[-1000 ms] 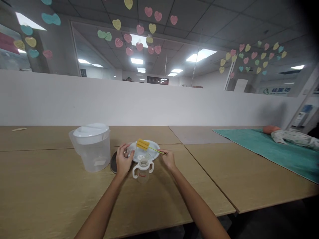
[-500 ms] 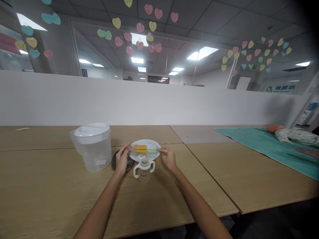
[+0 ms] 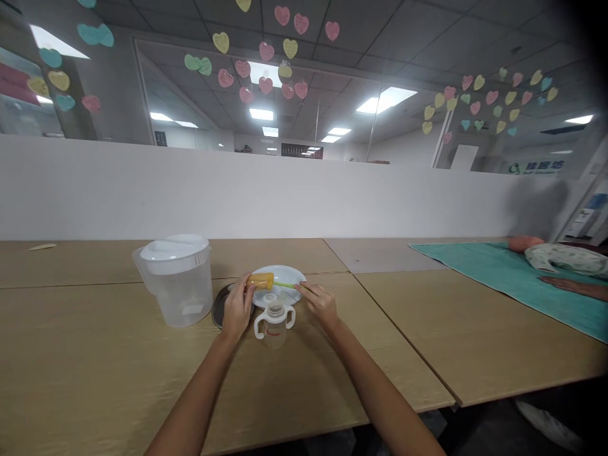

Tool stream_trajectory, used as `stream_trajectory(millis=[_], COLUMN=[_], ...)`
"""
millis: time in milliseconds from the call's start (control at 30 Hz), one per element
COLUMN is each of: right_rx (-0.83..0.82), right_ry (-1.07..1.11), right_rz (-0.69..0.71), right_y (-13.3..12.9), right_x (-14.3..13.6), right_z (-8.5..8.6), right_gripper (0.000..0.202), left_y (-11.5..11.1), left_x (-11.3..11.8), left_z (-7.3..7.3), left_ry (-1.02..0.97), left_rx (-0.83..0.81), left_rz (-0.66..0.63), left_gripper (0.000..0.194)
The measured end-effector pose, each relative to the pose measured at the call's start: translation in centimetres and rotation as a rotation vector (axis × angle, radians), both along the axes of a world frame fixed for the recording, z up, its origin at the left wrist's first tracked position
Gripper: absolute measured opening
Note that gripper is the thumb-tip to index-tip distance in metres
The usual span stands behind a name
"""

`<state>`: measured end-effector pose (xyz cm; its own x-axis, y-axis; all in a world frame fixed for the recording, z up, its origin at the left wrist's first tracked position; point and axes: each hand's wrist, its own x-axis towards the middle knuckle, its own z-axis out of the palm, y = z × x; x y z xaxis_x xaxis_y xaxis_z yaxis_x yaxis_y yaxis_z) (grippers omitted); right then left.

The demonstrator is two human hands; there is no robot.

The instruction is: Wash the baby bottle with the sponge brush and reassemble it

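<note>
Two hands (image 3: pixel 323 305) — one sponge brush (image 3: pixel 284 285).

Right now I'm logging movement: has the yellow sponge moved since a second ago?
Yes. Judged against the white plate, the yellow sponge has shifted left, toward the left hand.

The sponge (image 3: pixel 261 281) is yellow, its handle (image 3: pixel 284 285) green.
</note>
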<state>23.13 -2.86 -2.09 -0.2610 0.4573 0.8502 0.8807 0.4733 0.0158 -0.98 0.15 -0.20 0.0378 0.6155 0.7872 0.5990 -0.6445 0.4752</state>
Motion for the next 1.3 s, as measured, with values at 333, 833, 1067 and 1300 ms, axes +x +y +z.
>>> stream_trajectory(millis=[333,833,1067,1300], right_rx=[0.007,-0.032,-0.031,-0.052], right_ry=[0.048,0.106,0.102,0.074], right_rz=[0.001,-0.025,-0.028,-0.062], right_y=[0.2,0.8,0.6,0.7], right_x=[-0.1,0.4,0.4,0.2], right_z=[-0.4,-0.9,-0.5,-0.5], right_gripper=[0.045,0.04,0.041,0.041], left_y=[-0.4,0.4,2.4,3.9], left_x=[0.4,-1.5,-3.2,-4.8], left_z=[-0.1,-0.1,-1.5,-2.9], left_ry=[0.133,0.075,0.186,0.258], left_rx=[0.222,0.095,-0.007,-0.246], left_rz=[-0.035,0.419,0.397,0.297], left_gripper=[0.026,0.035,0.04,0.045])
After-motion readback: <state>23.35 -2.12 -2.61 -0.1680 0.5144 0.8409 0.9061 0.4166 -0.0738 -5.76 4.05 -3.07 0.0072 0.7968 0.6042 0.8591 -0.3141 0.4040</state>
